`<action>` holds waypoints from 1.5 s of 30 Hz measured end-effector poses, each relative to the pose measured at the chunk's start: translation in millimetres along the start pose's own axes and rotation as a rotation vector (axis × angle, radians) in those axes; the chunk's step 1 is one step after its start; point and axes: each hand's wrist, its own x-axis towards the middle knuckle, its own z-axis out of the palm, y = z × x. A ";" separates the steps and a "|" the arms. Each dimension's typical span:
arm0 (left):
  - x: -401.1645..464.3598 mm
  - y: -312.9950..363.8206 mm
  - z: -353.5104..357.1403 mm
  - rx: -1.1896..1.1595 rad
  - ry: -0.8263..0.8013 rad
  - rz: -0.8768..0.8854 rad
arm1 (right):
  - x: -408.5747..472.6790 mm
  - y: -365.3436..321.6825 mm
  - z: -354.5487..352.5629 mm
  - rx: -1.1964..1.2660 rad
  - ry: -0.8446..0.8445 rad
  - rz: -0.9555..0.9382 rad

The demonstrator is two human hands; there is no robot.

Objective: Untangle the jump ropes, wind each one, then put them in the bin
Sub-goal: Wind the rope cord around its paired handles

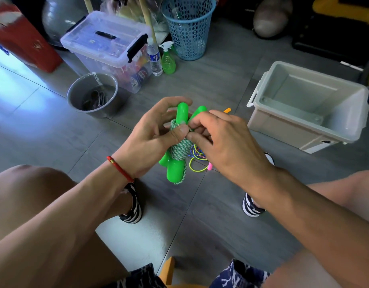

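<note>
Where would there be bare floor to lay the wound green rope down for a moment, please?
Bare floor lies between the metal bucket and the grey bin, ahead of both hands. The bin looks empty too. It is crowded under the right hand, where thin coloured ropes lie, and by the blue basket.

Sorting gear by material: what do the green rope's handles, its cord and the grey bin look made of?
Handles: glossy moulded plastic, judging by the bright sheen and rounded ends. Cord: braided green-and-white textile, matte, with a woven pattern showing. Bin: smooth plastic, semi-matte, with moulded rim and white latch. Both hands grip the wound rope.
</note>
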 end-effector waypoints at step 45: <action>30.8 30.0 19.5 -0.663 -0.201 -0.140 | 8.4 17.4 -60.8 0.427 0.054 0.205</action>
